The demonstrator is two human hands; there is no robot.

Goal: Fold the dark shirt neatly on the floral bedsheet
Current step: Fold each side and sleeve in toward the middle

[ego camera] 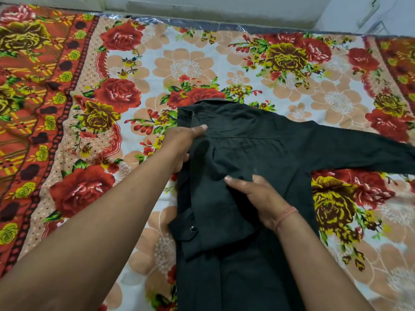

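Observation:
The dark shirt (251, 153) lies back side up on the floral bedsheet (139, 70), collar at the far end. Its left side is folded inward, and the left sleeve runs down over the back, ending in a buttoned cuff (190, 232). The other sleeve (359, 149) stretches out flat to the right. My left hand (182, 144) grips the folded left edge near the shoulder, thumb on top and fingers tucked under the cloth. My right hand (256, 196) rests on the folded sleeve at mid-back, its fingers bent over a ridge of fabric.
The bedsheet covers the whole bed, with a red and yellow patterned border (29, 104) on the left. A pale wall (224, 7) runs along the bed's far edge. A thin pink thread circles my right wrist (285, 216).

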